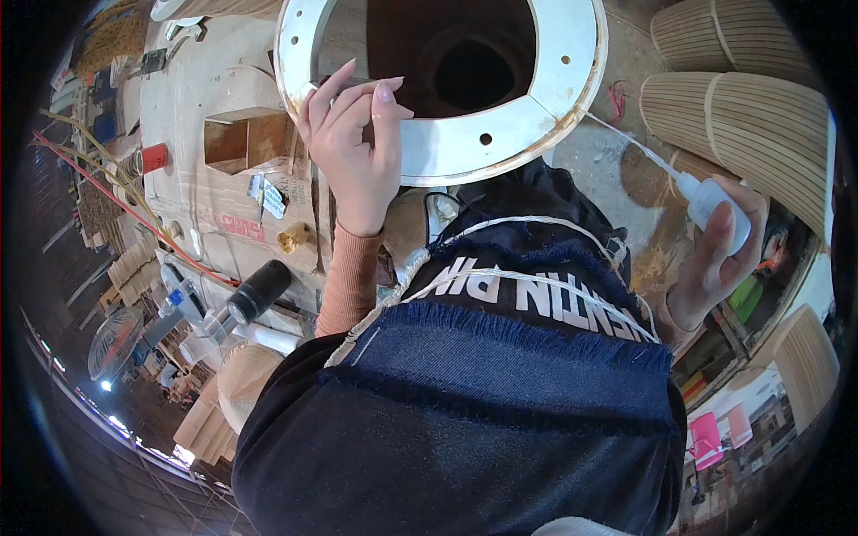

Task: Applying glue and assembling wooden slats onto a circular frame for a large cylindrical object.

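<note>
My right hand point(715, 259) is wrapped around a small white squeeze bottle point(720, 217). The bottle's long thin nozzle slants up to the left, and its tip comes close to the outer rim of a white ring point(447, 147). That ring is flat, drilled with round holes, and tops a hollow brown body point(402, 45) with a dark round opening deep inside. Seams and brownish stains mark its surface. My left hand point(357, 134) is raised over the ring's near left part, fingers bent and apart, with nothing visible in them. Whether it touches the ring is hard to tell.
Ribbed, wood-coloured curved pieces point(742, 125) stand along the right. At left are an open wooden box point(246, 141), a red cup-like object point(154, 158), a black cylinder point(261, 291) and a fan point(116, 344). Red and yellow hoses point(134, 205) run past them.
</note>
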A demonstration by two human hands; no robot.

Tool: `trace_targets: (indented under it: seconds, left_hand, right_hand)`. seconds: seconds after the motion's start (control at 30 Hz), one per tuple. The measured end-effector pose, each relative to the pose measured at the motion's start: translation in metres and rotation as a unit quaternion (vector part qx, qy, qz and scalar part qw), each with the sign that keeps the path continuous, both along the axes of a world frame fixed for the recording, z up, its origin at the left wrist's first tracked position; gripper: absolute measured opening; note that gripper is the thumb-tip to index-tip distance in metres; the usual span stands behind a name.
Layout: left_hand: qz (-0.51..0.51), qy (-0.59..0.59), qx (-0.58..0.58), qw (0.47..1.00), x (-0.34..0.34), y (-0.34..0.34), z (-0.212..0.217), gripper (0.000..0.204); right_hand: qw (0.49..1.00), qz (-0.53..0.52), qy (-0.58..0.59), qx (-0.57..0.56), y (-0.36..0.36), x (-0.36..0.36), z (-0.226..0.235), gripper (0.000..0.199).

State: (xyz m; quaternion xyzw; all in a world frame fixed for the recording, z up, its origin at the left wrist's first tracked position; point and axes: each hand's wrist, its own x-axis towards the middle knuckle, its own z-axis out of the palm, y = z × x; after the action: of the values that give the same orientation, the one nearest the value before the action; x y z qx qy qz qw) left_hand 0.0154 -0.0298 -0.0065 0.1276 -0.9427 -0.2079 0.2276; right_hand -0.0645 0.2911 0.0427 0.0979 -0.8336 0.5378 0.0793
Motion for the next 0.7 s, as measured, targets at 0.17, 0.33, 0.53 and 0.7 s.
trace_targets:
  seconds: [0.17, 0.33, 0.53, 0.7]
  left_hand:
    - [0.002, 0.031, 0.009, 0.999, -0.001, 0.000, -0.002, 0.035]
    - [0.002, 0.028, 0.009, 1.000, -0.002, 0.001, -0.001, 0.035]
    - [0.005, -0.007, 0.000, 1.000, -0.001, 0.002, 0.003, 0.042]
    - [0.002, 0.012, 0.004, 1.000, -0.002, 0.002, 0.001, 0.038]
  right_hand:
    - [1.000, 0.002, 0.002, 0.000, -0.001, 0.002, 0.003, 0.035]
    - [1.000, -0.022, -0.006, -0.015, -0.002, -0.001, 0.000, 0.036]
    - [0.999, -0.027, 0.021, 0.003, 0.000, -0.008, -0.003, 0.035]
    - [0.999, -0.025, 0.005, -0.020, -0.001, -0.011, -0.004, 0.034]
